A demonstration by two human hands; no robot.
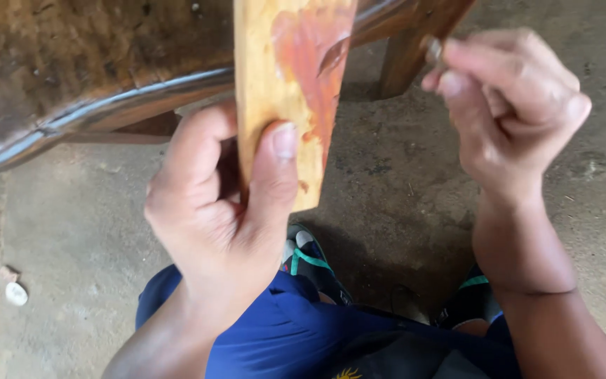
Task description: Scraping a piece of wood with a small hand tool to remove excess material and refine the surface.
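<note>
My left hand [222, 203] grips the lower end of a flat wooden plank [282, 77], thumb pressed on its face. The plank is yellowish with a reddish-orange patch and stands upright against the edge of a worn wooden table [71, 63]. To the right of the plank, my right hand [510, 105] is raised with its fingers pinched around a small metallic object [433, 49] at the fingertips. What that small thing is cannot be told.
The table has a metal strip along its edge [106, 105] and a wooden leg [405, 56] behind my right hand. Below is a concrete floor [401, 182]. My blue-clad knees [282, 330] and sandalled feet [310, 260] show at the bottom. A small white scrap [15, 293] lies left.
</note>
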